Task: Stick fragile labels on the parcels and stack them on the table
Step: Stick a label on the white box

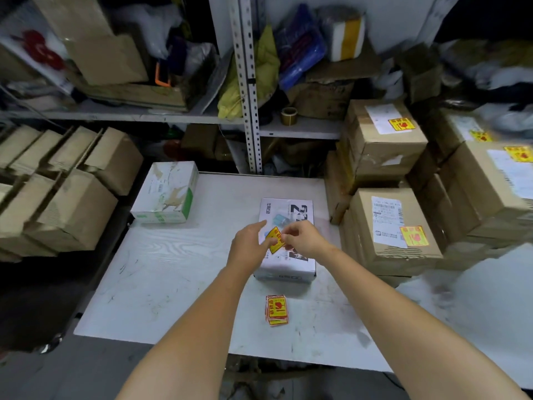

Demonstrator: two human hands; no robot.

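Spare labels lying before the white parcel — I'm pinching one label over it with left hand and right hand; labelled parcels stacked right of it, green-printed box waiting.

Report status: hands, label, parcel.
Left hand and right hand both pinch one fragile label over the white parcel. Label not yet stuck. Label stack on table, nothing blocking.

Our left hand and right hand meet over white parcel at centre of table. Both pinch yellow fragile label, held tilted over parcel top; we cannot tell whether it touches. Label stack lies on table just in front of parcel. White-green box sits at far left corner. Brown labelled parcels stacked at right.
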